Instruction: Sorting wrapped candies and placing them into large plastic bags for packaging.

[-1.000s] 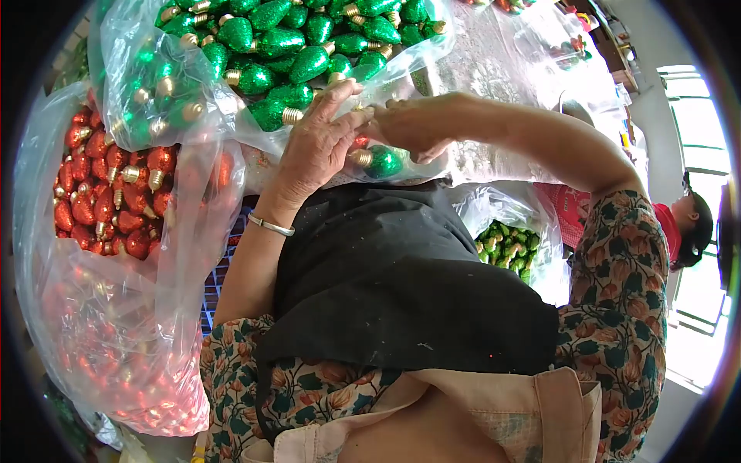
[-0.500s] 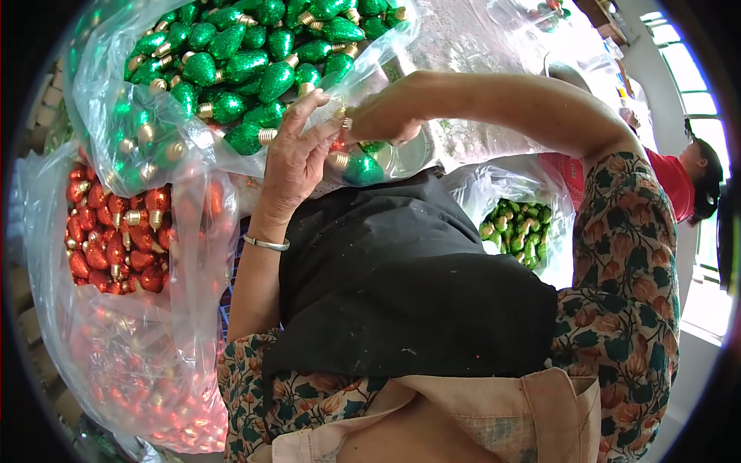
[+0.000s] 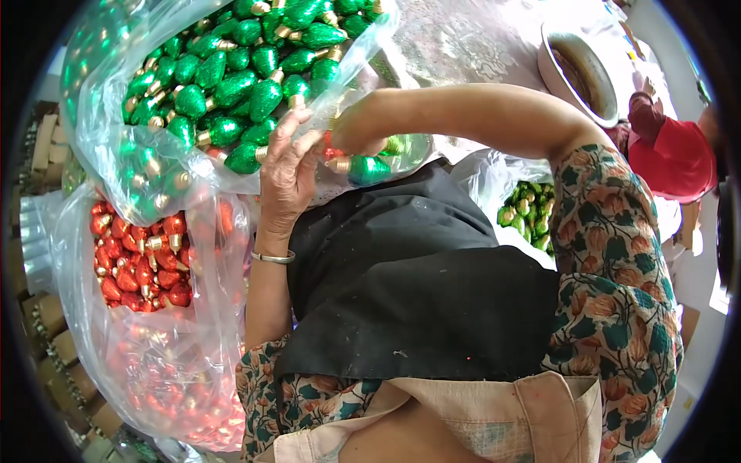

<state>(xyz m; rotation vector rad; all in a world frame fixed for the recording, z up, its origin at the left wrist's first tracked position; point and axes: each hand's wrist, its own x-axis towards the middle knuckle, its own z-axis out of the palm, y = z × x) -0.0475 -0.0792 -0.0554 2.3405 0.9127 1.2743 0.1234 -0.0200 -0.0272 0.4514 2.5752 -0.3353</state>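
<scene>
A cluttered work spot fills the view, with rows of cardboard boxes (image 3: 46, 316) stacked along the far left edge and a pale patterned cloth (image 3: 455, 42) at the top. Left of centre a clear bag (image 3: 170, 363) holds red bulb-shaped ornaments (image 3: 139, 258) with gold caps; above it a second clear bag (image 3: 116, 154) is heaped with green ornaments (image 3: 231, 69) of the same shape. The left hand (image 3: 287, 174), a thin metal bangle (image 3: 272, 258) on its wrist, is raised at the near lip of the green bag, its fingers (image 3: 289, 127) loosely curled upward, tips touching the plastic and the lowest green pieces; whether they pinch one I cannot tell. Just right of it the right hand (image 3: 363, 135) is closed, and a single green ornament (image 3: 369, 170) lies directly under its fingers, gold cap pointing left toward the left palm, touching the right fingers from below; a spot of red shows between the two hands. A black apron (image 3: 409, 285) covers the lap below both hands. Further right, past the floral sleeve (image 3: 617, 262), another bag (image 3: 494, 174) holds more green pieces (image 3: 529, 208). At the upper right sits a white bowl (image 3: 552, 73), and beside it a person in red (image 3: 671, 158).
</scene>
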